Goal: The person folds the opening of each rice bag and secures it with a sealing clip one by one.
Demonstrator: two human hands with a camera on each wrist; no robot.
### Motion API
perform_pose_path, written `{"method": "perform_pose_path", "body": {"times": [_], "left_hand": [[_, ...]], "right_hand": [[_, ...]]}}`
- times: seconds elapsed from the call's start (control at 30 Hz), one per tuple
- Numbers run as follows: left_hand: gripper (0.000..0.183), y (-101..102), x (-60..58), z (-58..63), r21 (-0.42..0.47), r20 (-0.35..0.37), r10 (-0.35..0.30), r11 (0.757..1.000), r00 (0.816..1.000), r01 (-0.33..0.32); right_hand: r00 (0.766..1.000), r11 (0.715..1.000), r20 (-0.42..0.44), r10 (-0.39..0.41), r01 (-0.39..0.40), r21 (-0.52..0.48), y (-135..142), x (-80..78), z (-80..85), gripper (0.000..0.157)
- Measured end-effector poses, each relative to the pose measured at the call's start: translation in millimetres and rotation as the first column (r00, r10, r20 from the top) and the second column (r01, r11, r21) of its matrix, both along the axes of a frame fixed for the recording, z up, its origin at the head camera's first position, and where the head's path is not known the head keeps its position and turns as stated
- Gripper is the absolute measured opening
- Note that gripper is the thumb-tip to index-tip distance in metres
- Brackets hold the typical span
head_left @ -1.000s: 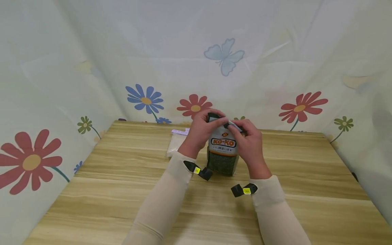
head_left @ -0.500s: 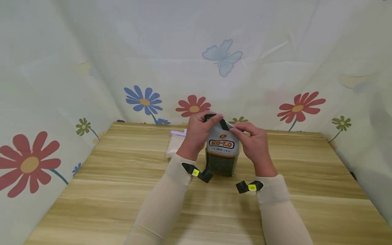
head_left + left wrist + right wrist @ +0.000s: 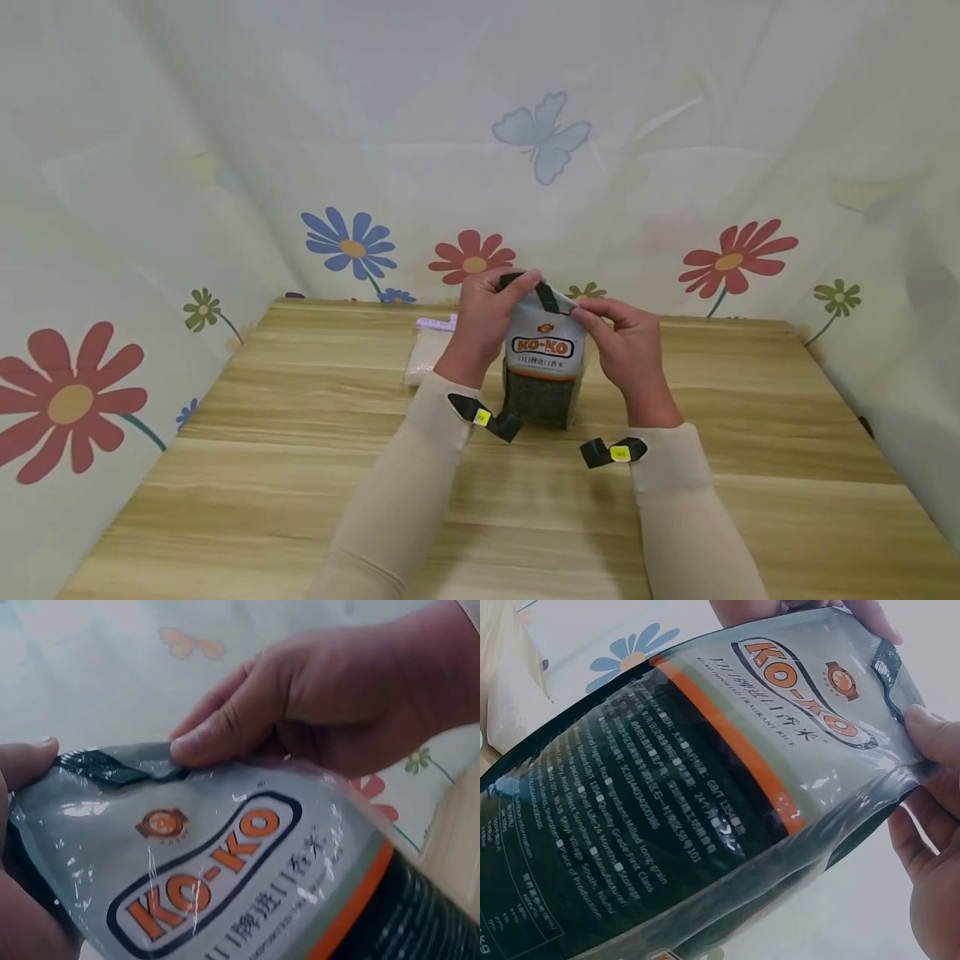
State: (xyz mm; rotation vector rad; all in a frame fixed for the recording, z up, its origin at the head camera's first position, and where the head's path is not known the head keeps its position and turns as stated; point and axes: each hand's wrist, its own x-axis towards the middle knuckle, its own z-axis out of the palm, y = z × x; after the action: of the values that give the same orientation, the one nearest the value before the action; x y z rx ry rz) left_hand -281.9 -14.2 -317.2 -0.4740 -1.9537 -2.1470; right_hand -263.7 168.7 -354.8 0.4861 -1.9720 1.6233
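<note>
A KO-KO rice bag (image 3: 543,367), silver-grey above and dark green below with an orange band, stands upright at the middle of the table. My left hand (image 3: 483,321) pinches its top left corner beside the dark carry strap (image 3: 547,297). The top right corner is pinched between thumb and fingers of my right hand (image 3: 626,346). In the left wrist view the right thumb presses on the top edge near the strap's end. Printed text covers the rice bag's dark side (image 3: 645,817) in the right wrist view.
Behind my left hand lies a clear pack of white grains (image 3: 427,354) with a lilac strip (image 3: 435,323) at its top. The wooden table (image 3: 255,467) ends at a flowered cloth backdrop (image 3: 615,200) on the far side and both flanks.
My right hand has moved outward to the right along the top edge, away from the left hand. The strap and the upper front of the rice bag show more now.
</note>
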Motion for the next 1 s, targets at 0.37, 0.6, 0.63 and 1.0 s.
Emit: {"method": "perform_pose_path", "body": {"times": [0.37,0.6,0.63,1.0], "left_hand": [[0.028,-2.2,-2.2,-18.5,-0.138,0.133,-0.076,0.986,0.988,0.094],[0.026,-0.3,-6.2,-20.7,-0.177,0.124,-0.074,0.980,0.990,0.095],[0.026,0.3,-7.1,-20.6,-0.168,0.128,-0.069,0.982,0.989,0.090],[0.023,-1.3,-16.4,-18.1,-0.112,0.046,-0.014,0.994,0.999,0.019]], "right_hand": [[1.000,0.998,0.003,0.005,-0.005,-0.055,0.3,-1.6,-2.2,0.016],[0.999,0.994,0.038,-0.001,0.005,-0.108,-6.8,-1.7,-4.2,0.018],[0.999,0.994,0.051,-0.006,0.012,-0.113,-8.8,-1.9,-4.7,0.019],[0.998,0.992,0.060,-0.001,0.009,-0.124,-19.8,-4.7,-3.8,0.023]]}}
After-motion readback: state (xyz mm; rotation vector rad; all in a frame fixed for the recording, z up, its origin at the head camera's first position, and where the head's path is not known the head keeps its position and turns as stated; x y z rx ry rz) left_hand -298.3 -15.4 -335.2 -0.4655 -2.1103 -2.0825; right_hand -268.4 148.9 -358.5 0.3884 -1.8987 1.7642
